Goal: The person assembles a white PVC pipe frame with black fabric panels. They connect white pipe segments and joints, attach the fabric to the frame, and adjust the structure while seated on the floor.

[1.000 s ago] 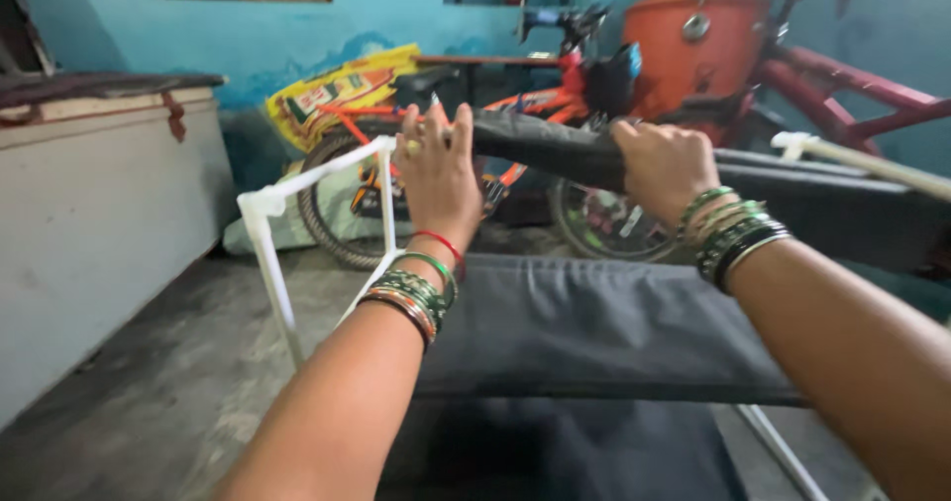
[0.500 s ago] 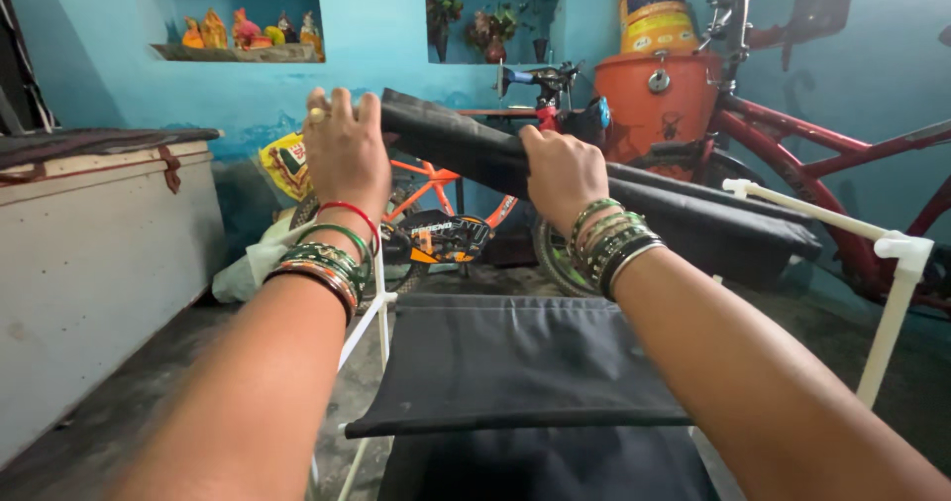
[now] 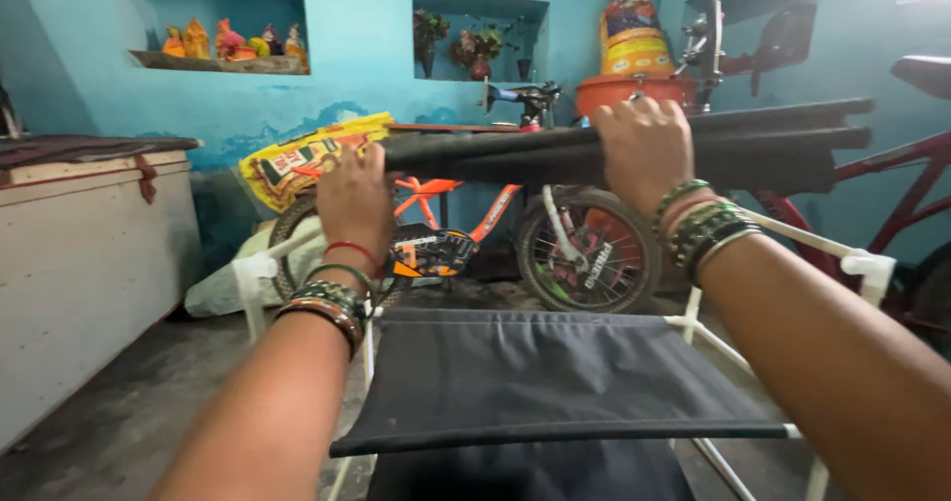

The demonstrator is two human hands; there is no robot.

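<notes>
Black fabric, rolled up into a long bundle [image 3: 555,154], is what both hands are on, held up level at about chest height, running left to right across the view. The left hand [image 3: 355,199] has its grip wrapped around the left end of the roll, fingers curled over the top. The right hand [image 3: 644,149] is clamped over it further along, knuckles toward the camera, with the rest of the roll sticking out past it to the right. Both wrists are stacked with green and gold bangles [image 3: 705,231].

Right under the roll there's a black fabric shelf [image 3: 555,377] stretched flat on a white pipe frame [image 3: 872,263], and the frame's corner joints poke up on both sides.

Behind that is an orange kids bike [image 3: 475,233] leaning near the blue wall, with a yellow sack [image 3: 307,159] behind it. A red bike frame [image 3: 911,184] sits off to the right. An orange tub [image 3: 634,90] is up behind the roll. On the left is a white chest [image 3: 89,263], and little figurines [image 3: 233,43] sit in a wall niche above it.
</notes>
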